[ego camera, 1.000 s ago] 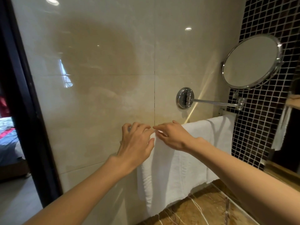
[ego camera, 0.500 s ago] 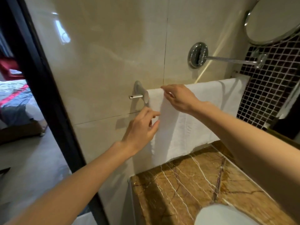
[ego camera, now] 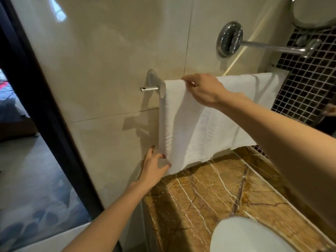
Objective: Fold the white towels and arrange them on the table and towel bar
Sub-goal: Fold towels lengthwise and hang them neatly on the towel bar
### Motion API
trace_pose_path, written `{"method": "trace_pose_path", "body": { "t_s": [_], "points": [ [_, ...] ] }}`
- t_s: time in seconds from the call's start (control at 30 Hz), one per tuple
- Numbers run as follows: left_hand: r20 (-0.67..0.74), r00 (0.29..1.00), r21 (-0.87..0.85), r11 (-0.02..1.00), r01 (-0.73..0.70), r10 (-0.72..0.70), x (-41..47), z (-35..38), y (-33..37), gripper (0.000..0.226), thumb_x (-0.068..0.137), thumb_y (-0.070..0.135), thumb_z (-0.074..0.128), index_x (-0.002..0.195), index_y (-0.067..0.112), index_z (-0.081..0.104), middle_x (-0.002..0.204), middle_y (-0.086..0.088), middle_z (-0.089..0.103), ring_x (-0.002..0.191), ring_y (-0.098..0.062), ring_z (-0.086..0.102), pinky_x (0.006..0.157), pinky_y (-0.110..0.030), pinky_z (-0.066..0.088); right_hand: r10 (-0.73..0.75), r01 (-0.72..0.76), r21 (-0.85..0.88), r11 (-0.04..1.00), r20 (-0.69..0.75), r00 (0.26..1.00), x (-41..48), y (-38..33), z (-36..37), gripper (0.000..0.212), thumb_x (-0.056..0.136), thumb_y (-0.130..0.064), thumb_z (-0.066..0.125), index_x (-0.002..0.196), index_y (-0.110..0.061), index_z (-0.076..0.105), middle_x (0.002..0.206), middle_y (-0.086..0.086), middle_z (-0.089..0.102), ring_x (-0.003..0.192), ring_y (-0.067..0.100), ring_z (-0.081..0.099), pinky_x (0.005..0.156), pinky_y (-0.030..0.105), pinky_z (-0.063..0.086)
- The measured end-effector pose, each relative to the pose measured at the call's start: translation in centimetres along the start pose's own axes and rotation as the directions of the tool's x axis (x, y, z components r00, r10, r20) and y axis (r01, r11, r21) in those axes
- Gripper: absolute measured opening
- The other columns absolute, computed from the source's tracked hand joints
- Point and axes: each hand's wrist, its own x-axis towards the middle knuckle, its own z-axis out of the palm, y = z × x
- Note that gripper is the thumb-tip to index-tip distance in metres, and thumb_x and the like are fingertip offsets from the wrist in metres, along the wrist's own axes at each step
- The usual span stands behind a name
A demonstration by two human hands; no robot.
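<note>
Head | L hand (ego camera: 152,168) moved down to towel (ego camera: 200,128) hem | R hand (ego camera: 203,90) same

Head-worn wide-angle camera, close against a tiled wall (ego camera: 109,51).
It faces forward and down. The left hand (ego camera: 154,167) and right hand (ego camera: 205,90) reach in from the lower and right edges to the towel (ego camera: 196,128) on the towel bar (ego camera: 149,88). The marble surface (ego camera: 209,197) lies below, and a dark door frame (ego camera: 36,106) runs down the left.

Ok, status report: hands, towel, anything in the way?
Right hand pinches white towel at the towel bar. Left hand pinches its lower left corner. Towel draped over bar, above marble counter. Nothing in the way.
</note>
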Motion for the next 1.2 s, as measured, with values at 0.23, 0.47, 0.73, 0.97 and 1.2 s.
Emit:
{"method": "trace_pose_path", "body": {
  "t_s": [0.23,0.47,0.73,0.97,1.2],
  "points": [
    [0.086,0.996,-0.076,0.997,0.026,-0.019,0.6,3.0,-2.2,0.029,0.081,0.033,0.072,0.103,0.014,0.070,0.136,-0.003,0.046,0.123,-0.024,0.047,0.106,-0.034,0.036,0.017,-0.017,0.032,0.999,0.006,1.000,1.2,0.0,0.3,0.033,0.092,-0.020,0.035,0.109,-0.017,0.064,0.119,0.014,0.062,0.107,0.036,0.054,0.091,0.042,0.045],
    [0.016,0.998,-0.228,0.972,0.062,-0.060,-1.2,5.4,-2.7,0.017,0.086,0.023,0.068,0.070,0.024,0.062,0.076,0.016,0.051,0.069,0.004,0.054,0.064,-0.003,0.037,0.022,-0.020,0.120,0.993,-0.013,1.000,1.7,0.3,0.5,0.022,0.093,-0.020,0.039,0.087,-0.024,0.060,0.096,0.004,0.059,0.101,0.030,0.057,0.080,0.030,0.037],
    [-0.026,0.990,-0.364,0.924,0.117,-0.135,-2.2,6.3,-2.6,0.021,0.090,0.022,0.062,0.074,0.031,0.052,0.070,0.009,0.063,0.059,0.007,0.058,0.051,-0.006,0.040,0.026,-0.025,0.164,0.986,-0.007,1.000,1.9,0.5,0.6,0.025,0.094,-0.020,0.039,0.090,-0.021,0.063,0.098,0.007,0.061,0.096,0.026,0.053,0.077,0.028,0.034],
    [-0.040,0.983,-0.449,0.882,0.142,-0.178,-1.7,6.8,-2.8,0.015,0.085,0.020,0.069,0.074,0.023,0.058,0.069,0.006,0.065,0.055,0.007,0.057,0.051,-0.008,0.042,0.054,-0.052,0.205,0.977,-0.002,0.999,1.9,0.5,0.6,0.022,0.092,-0.020,0.040,0.085,-0.024,0.061,0.094,0.003,0.060,0.093,0.023,0.053,0.077,0.027,0.035],
    [-0.096,0.972,-0.480,0.865,0.145,-0.216,-0.9,6.8,-3.0,0.020,0.079,0.019,0.075,0.063,0.022,0.063,0.061,0.006,0.064,0.051,0.004,0.055,0.049,-0.008,0.041,0.047,-0.042,0.209,0.977,-0.020,0.999,1.9,0.6,0.8,0.023,0.090,-0.020,0.040,0.083,-0.014,0.061,0.089,0.007,0.059,0.089,0.026,0.054,0.074,0.030,0.036]
  ]
}}
